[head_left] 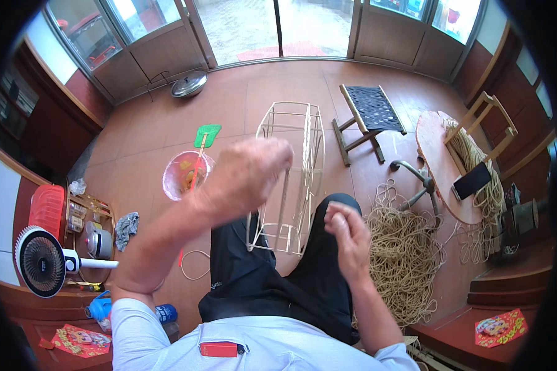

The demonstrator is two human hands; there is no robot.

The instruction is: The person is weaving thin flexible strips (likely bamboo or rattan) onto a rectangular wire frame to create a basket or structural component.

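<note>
A cream-coloured wire frame (307, 167), long and box-shaped, stands between my knees, with thin strands running along its middle. My left hand (254, 176) is raised above the frame's left side, its fingers closed. A thin strand hangs just below that hand, but I cannot tell whether it is held. My right hand (349, 238) is closed above my right knee, thumb against the fingers, apart from the frame. Whatever it may hold is too small to make out. A big heap of tan cord (402, 266) lies on the floor to the right of my right hand.
A folding stool (372, 108) stands ahead on the right. Beside it a round board (436, 161) carries coiled cord and a phone (471, 181). On the left are a pink bucket (178, 176), a green fly swatter (207, 135), a fan (40, 261) and a pot (97, 240).
</note>
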